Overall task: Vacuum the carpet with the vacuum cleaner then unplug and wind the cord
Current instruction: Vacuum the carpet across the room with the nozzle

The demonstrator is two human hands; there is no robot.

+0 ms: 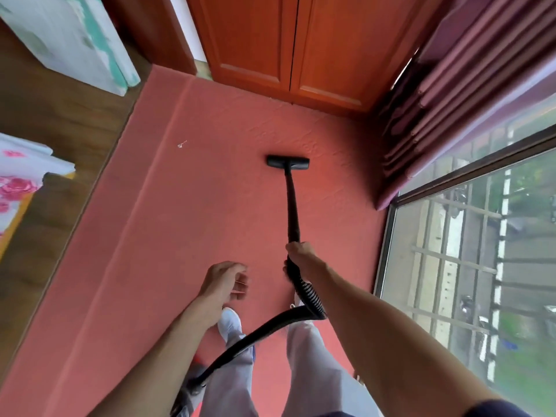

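Currently right hand [301, 253] grips wand [292, 206], long axis running straight ahead to floor head [288, 162] on carpet [186, 221]; left hand [224, 282] loosely curled, empty.

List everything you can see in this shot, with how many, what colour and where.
carpet: one, red, centre floor
floor head: one, black, on carpet before wardrobe
wand: one, black, from floor head up to right hand
hose: one, black, curving back past the legs
wardrobe: one, orange-brown wood, top centre
curtain: one, maroon, upper right
window: one, dark-framed, right
debris: one, white, on carpet upper left
shoe: one, white, between arms
left hand: one, empty
right hand: one, holding wand
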